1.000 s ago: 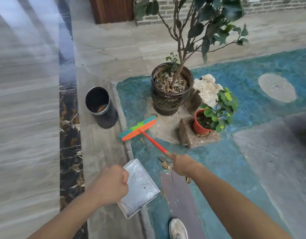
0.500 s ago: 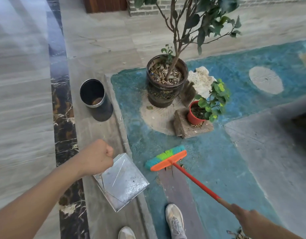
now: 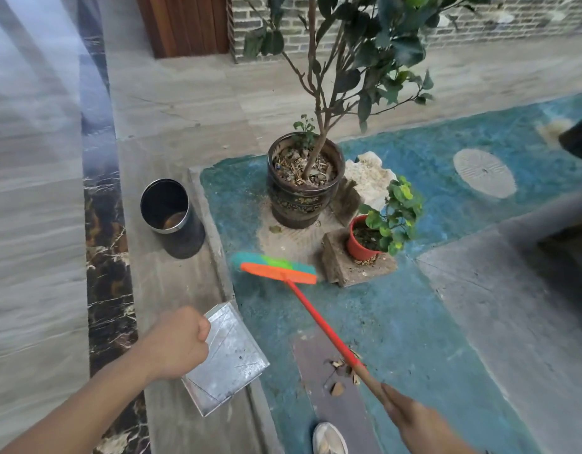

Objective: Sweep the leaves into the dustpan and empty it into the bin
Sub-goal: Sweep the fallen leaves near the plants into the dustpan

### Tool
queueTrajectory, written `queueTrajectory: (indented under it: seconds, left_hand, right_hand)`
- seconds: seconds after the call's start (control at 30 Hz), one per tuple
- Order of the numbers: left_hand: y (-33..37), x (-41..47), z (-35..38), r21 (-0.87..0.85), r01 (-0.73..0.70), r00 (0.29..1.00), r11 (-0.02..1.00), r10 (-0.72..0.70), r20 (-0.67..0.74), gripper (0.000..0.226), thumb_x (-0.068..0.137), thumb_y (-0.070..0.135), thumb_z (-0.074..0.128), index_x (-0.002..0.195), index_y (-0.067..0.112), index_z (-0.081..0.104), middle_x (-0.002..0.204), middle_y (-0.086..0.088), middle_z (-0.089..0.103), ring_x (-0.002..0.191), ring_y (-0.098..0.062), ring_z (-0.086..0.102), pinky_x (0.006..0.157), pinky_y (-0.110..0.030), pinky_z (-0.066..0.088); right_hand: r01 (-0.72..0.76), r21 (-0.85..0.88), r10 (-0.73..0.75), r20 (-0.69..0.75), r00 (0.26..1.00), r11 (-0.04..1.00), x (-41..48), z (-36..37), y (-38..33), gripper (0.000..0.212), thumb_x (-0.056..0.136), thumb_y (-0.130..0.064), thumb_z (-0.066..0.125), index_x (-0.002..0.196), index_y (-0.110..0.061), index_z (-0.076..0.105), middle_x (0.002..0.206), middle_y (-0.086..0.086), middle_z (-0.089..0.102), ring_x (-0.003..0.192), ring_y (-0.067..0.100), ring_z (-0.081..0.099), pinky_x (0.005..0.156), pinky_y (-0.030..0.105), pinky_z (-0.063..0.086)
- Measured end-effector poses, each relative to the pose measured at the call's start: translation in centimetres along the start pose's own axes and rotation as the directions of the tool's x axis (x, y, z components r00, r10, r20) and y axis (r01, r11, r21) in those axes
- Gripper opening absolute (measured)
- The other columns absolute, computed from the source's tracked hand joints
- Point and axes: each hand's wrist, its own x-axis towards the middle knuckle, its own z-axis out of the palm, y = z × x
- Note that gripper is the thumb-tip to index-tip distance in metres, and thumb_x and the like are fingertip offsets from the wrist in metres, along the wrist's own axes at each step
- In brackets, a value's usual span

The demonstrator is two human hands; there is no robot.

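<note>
My left hand point(image 3: 175, 344) is closed around the handle of a shiny metal dustpan point(image 3: 225, 357), which hangs over the stone curb. My right hand point(image 3: 406, 411) grips the red stick of a broom point(image 3: 319, 326). The broom's orange head with green and blue bristles point(image 3: 278, 268) rests on the blue floor near the big pot. A few dry brown leaves point(image 3: 338, 375) lie on a dark strip of floor under the stick, just in front of my right hand. The black cylindrical bin point(image 3: 171, 217) stands open on the grey paving beyond the dustpan, with something brown at its bottom.
A large dark pot with a small tree point(image 3: 304, 188) and a small red pot point(image 3: 361, 240) on a stone block stand behind the broom head. A pale rock point(image 3: 370, 175) sits between them. My shoe point(image 3: 329, 439) shows at the bottom edge. A raised curb point(image 3: 214, 244) divides grey paving from blue floor.
The broom head has swung away from me and leftward, up toward the big pot. My right hand came up into view. The dustpan stays held in about the same place.
</note>
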Motion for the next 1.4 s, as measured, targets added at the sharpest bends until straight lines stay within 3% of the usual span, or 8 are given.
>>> queueTrajectory:
  seconds: [0.1,0.27,0.37,0.43,0.53,0.77,1.17,1.4]
  left_hand:
    - [-0.4,0.5,0.7,0.005,0.010,0.999,1.000,-0.010,-0.039,0.020,0.056,0.005,0.048,0.049,0.012,0.032,0.053,0.000,0.023,0.056,-0.015,0.019,0.051,-0.028,0.022]
    - [-0.5,1.2,1.4,-0.019,0.045,0.997,0.999,-0.046,-0.065,0.017,0.056,0.005,0.048,0.054,0.011,0.032,0.058,-0.003,0.024,0.061,-0.016,0.018,0.051,-0.028,0.022]
    - [-0.7,1.4,2.0,-0.014,0.089,0.994,0.996,-0.090,-0.058,0.013,0.059,0.011,0.049,0.054,0.013,0.038,0.053,-0.001,0.029,0.058,-0.017,0.023,0.051,-0.027,0.028]
    - [-1.1,1.6,2.2,-0.025,0.107,0.993,0.994,-0.109,-0.054,0.013,0.059,0.013,0.050,0.053,0.014,0.039,0.051,-0.001,0.030,0.057,-0.016,0.023,0.049,-0.025,0.028]
    - [-1.7,1.8,2.4,-0.052,0.106,0.994,0.993,-0.107,-0.024,0.010,0.055,0.014,0.047,0.053,0.014,0.038,0.051,0.001,0.030,0.057,-0.016,0.023,0.047,-0.024,0.027]
    - [-1.1,1.9,1.0,-0.084,0.041,0.999,0.996,-0.042,-0.011,0.019,0.057,0.007,0.049,0.051,0.012,0.031,0.054,0.000,0.024,0.055,-0.014,0.020,0.050,-0.029,0.022]
    - [-2.1,1.7,2.8,0.024,0.070,0.997,0.997,-0.070,-0.027,0.005,0.048,0.020,0.042,0.054,0.019,0.040,0.053,-0.003,0.032,0.060,-0.020,0.027,0.052,-0.029,0.029]
    - [-3.4,1.1,3.0,-0.024,0.065,0.996,0.998,-0.067,-0.051,0.010,0.052,0.016,0.044,0.056,0.015,0.035,0.056,-0.001,0.029,0.066,-0.020,0.022,0.052,-0.029,0.027]
  right_hand:
    - [0.123,0.071,-0.124,0.023,0.992,0.990,6.6,-0.7,-7.0,0.045,0.106,-0.029,0.030,0.149,-0.040,0.031,0.117,0.002,0.066,0.110,0.036,0.061,0.081,0.033,0.043]
    - [0.032,0.137,-0.035,0.023,0.999,0.990,17.2,-3.0,-14.5,0.039,0.103,-0.026,0.029,0.134,-0.020,0.050,0.116,0.019,0.064,0.109,0.042,0.058,0.084,0.042,0.053]
    - [0.013,0.145,-0.015,0.013,1.000,0.989,20.9,-3.5,-16.4,0.038,0.101,-0.025,0.027,0.123,-0.011,0.055,0.103,0.013,0.063,0.085,0.036,0.061,0.049,0.033,0.052]
    - [-0.028,0.157,0.023,0.033,0.999,0.987,22.3,-3.5,-16.5,0.039,0.100,-0.029,0.029,0.117,-0.011,0.058,0.106,0.017,0.066,0.067,0.031,0.060,0.042,0.028,0.048]
    - [-0.061,0.165,0.049,0.080,0.996,0.984,21.0,-2.8,-15.3,0.030,0.100,-0.033,0.033,0.100,-0.016,0.058,0.101,0.019,0.067,0.076,0.034,0.063,0.073,0.039,0.057]
    - [-0.084,0.191,0.061,0.127,0.990,0.978,9.0,-3.3,-6.8,0.027,0.103,-0.035,0.035,0.100,-0.028,0.061,0.071,-0.004,0.060,0.044,0.006,0.048,0.035,0.014,0.033]
    - [-0.082,0.165,0.094,-0.066,0.993,0.983,18.7,-3.0,-10.7,0.037,0.104,-0.028,0.030,0.123,-0.010,0.056,0.114,0.020,0.067,0.108,0.041,0.062,0.089,0.042,0.048]
    - [-0.132,0.090,0.137,-0.052,0.989,0.987,18.9,0.4,-11.1,0.031,0.101,-0.017,0.032,0.127,-0.008,0.046,0.113,0.018,0.067,0.105,0.040,0.062,0.085,0.044,0.051]
